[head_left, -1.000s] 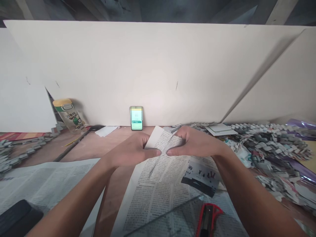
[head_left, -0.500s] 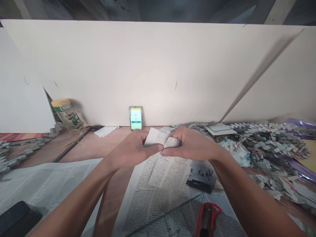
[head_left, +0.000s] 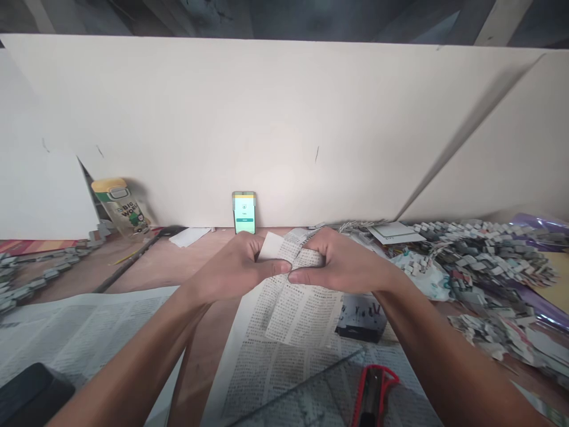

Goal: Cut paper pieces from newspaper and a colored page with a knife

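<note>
A small piece of newspaper [head_left: 278,248], printed in columns with a blank margin at one corner, is raised between both hands. My left hand [head_left: 242,264] pinches its left side, thumb on top. Opposite, my right hand [head_left: 340,261] grips the right side with its thumb pointing inward, so the two thumb tips almost meet. The fingers behind the paper are hidden. Below the hands a cut newspaper piece [head_left: 304,314] rests on a larger newspaper sheet [head_left: 249,367]. Nearer to me lie a clear set square [head_left: 306,391] and a red utility knife [head_left: 372,394].
A lit phone [head_left: 244,213] leans on the white board [head_left: 284,118] at the back. Left are a yellow-lidded bottle [head_left: 122,207], a folded-paper chain [head_left: 44,279], another newspaper sheet [head_left: 89,332] and a black object [head_left: 35,391]. Heaps of folded paper strips [head_left: 493,255] cover the right side.
Both hands and the held newspaper piece have shifted very slightly left. The left thumb has drawn back a little from the right thumb. The grip stays the same.
</note>
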`<state>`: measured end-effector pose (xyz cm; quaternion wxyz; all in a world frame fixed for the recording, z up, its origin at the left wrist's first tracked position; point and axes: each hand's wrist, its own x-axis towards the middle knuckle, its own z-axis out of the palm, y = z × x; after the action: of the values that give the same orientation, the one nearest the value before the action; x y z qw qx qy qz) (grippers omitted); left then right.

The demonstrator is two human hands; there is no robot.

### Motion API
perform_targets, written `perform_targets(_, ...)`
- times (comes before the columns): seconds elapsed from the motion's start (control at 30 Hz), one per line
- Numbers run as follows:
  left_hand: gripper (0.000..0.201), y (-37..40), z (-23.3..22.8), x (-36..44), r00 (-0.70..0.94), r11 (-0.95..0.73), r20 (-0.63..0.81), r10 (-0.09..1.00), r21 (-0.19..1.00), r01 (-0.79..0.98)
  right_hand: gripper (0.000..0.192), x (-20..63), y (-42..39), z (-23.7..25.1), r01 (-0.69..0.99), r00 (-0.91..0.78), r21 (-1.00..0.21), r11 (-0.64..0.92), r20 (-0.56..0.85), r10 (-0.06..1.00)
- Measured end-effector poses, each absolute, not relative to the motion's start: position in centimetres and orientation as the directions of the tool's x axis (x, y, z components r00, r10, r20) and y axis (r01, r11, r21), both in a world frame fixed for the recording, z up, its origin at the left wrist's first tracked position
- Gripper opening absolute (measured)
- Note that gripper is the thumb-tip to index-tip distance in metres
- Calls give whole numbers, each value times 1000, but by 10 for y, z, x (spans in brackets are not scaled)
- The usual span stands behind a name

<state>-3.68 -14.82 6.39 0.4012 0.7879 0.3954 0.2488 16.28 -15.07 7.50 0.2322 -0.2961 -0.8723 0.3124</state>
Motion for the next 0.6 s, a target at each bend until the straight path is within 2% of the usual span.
perform_targets(0.23,20,-142,62,-39,592,-354,56,804,845,400,14,164,-149,75,396,-715,-673,625,201,670)
perform_targets(0.6,18,-137,60,-44,641,-287,77,763,930,229,19,170,-148,79,514,-677,-640,571,106,728)
